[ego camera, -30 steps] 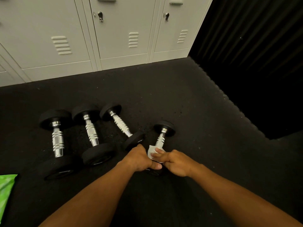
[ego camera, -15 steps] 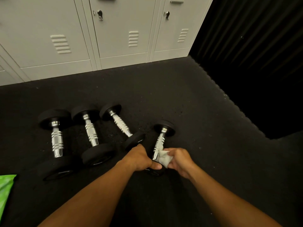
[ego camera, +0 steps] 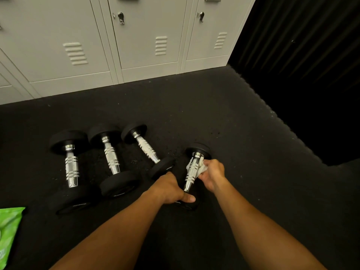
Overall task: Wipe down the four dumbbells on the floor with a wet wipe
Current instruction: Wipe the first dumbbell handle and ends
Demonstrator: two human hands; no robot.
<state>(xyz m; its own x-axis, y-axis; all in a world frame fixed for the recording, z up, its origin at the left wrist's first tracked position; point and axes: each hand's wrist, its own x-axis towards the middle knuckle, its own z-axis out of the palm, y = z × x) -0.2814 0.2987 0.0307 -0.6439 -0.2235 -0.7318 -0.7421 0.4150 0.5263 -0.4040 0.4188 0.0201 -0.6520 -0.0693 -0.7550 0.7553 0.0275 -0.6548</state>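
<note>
Several black dumbbells with chrome handles lie on the dark floor. The rightmost dumbbell (ego camera: 191,171) is the one under my hands. My left hand (ego camera: 170,189) grips its near black head and hides most of it. My right hand (ego camera: 212,173) pinches a crumpled white wet wipe (ego camera: 201,168) against the upper part of the chrome handle, just below the far head. To the left lie a third dumbbell (ego camera: 146,148), a second dumbbell (ego camera: 112,159) and the leftmost dumbbell (ego camera: 71,166), all untouched.
A green wipe packet (ego camera: 8,228) lies at the lower left edge. Grey lockers (ego camera: 136,39) line the back. A black ribbed wall (ego camera: 303,55) bounds the right side. Dark rubber floor (ego camera: 243,152) stretches right of the dumbbells.
My right hand has slid the wipe up the chrome handle from the near end toward the far head. My left hand has stayed on the near head.
</note>
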